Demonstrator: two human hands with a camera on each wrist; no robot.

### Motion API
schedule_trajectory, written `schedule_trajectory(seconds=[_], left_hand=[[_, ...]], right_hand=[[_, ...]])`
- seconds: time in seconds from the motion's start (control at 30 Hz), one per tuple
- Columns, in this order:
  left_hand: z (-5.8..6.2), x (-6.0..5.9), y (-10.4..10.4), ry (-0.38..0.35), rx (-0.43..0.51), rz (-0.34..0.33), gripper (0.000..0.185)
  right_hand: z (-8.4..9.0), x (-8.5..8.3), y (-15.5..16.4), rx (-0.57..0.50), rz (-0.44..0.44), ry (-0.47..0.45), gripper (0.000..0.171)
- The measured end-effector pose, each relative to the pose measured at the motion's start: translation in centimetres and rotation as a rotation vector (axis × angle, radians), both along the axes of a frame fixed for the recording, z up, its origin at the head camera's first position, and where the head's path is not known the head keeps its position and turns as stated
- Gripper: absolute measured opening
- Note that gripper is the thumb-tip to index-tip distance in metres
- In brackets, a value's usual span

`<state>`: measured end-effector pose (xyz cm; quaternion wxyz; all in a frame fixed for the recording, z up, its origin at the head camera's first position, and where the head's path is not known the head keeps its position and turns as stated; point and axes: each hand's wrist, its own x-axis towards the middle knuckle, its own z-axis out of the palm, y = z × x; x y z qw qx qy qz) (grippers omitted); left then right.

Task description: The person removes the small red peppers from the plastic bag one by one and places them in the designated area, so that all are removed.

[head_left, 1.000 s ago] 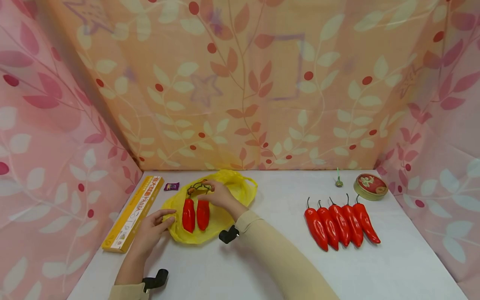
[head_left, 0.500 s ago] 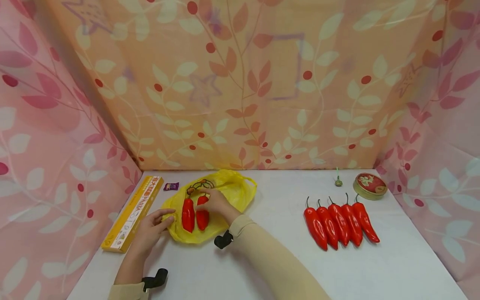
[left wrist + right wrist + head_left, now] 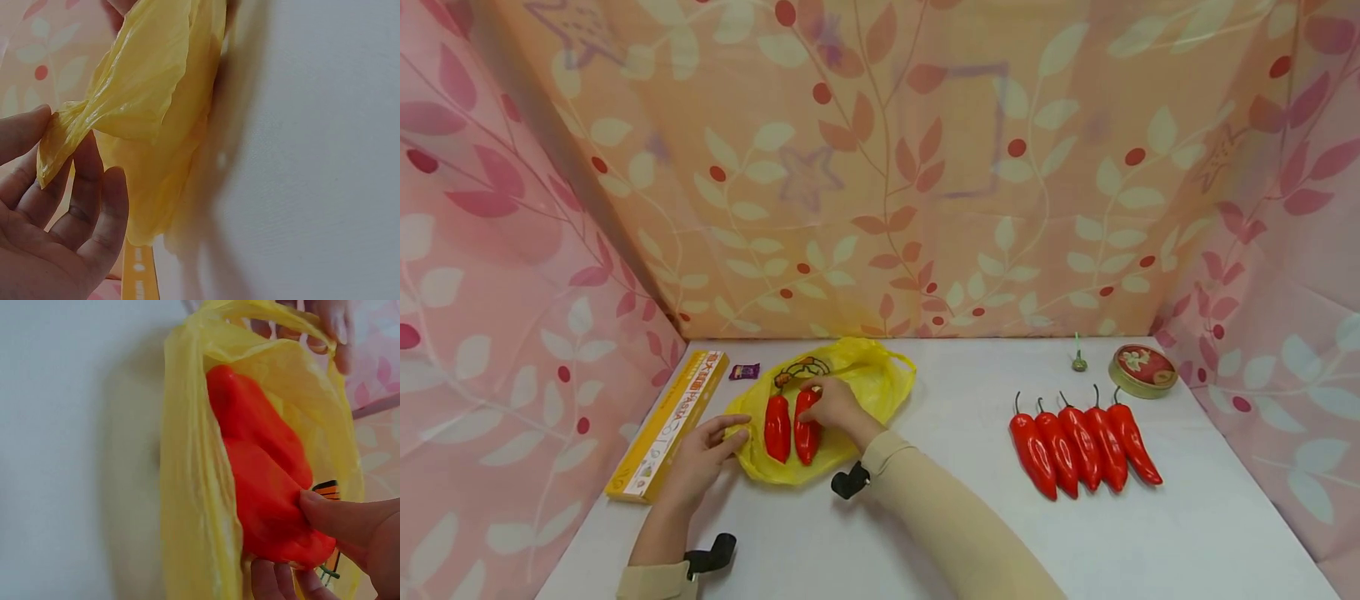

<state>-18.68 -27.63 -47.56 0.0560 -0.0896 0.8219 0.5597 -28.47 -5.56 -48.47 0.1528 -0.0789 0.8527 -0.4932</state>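
Observation:
A yellow plastic bag (image 3: 883, 387) lies spread on the table, with two red peppers on it. My left hand (image 3: 695, 462) pinches the bag's left edge; the left wrist view shows the bunched plastic (image 3: 69, 134) between thumb and fingers. My right hand (image 3: 838, 408) holds the right pepper (image 3: 807, 442) near its stem end. In the right wrist view the thumb (image 3: 337, 515) presses on that pepper's upper side, and fingers curl beneath it. The left pepper (image 3: 777, 429) lies alongside, untouched by the right hand. The bag's wall partly hides both peppers in the right wrist view.
Several red peppers (image 3: 1078, 450) lie in a row at the right. Behind them are a round red-lidded tin (image 3: 1142, 371) and a small green-stemmed object (image 3: 1078, 362). A yellow pasta box (image 3: 666, 429) and a small purple packet (image 3: 745, 371) are at the left.
My right hand has shifted down and slightly left from the pepper's stem end onto its body. My left hand stays at the bag's edge.

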Motion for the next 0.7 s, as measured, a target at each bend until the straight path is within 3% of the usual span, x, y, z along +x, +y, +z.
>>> schedule_trajectory(seconds=[0.5,0.7], left_hand=[[0.2,-0.1,0.0,0.015,-0.004,-0.013,0.043],[0.1,0.0,-0.1,0.016,-0.004,-0.011,0.043]], right_hand=[[0.3,0.0,0.9,-0.058,0.007,-0.003,0.042],[1.2,0.1,1.7,-0.083,0.02,0.0,0.046]])
